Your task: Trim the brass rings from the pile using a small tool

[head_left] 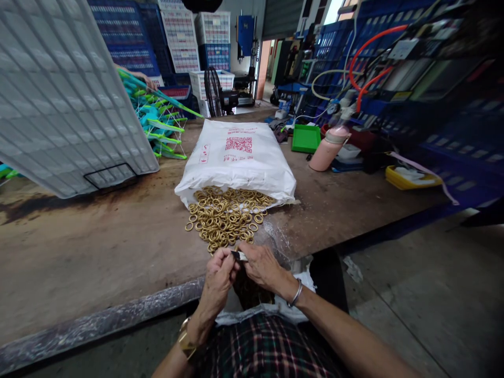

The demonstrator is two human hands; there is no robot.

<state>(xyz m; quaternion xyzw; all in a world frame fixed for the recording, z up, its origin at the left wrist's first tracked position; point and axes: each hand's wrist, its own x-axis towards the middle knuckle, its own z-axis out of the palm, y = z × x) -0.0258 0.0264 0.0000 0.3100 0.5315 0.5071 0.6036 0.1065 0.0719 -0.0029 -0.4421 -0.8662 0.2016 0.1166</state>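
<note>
My left hand (221, 272) is closed in a pinch on one end of a small black-and-white piece (239, 255). From the other side, the fingers of my right hand (263, 264) press on the same piece, whose exact shape is too small to tell. Both hands are at the table's front edge, just in front of a heap of brass-coloured rings (226, 218). These rings spill from the mouth of a white sack (240, 157) with red print, lying on the brown table (157, 226). Below my hands, an open bag (289, 311) lies partly hidden at my lap.
A large ribbed white panel (74, 100) leans at the left, beside green and blue parts (161, 121) and another person's hand (146, 81). Right of the sack are a green tray (306, 138), a pink bottle (326, 151) and a yellow tray (411, 180). A fan (214, 93) stands behind.
</note>
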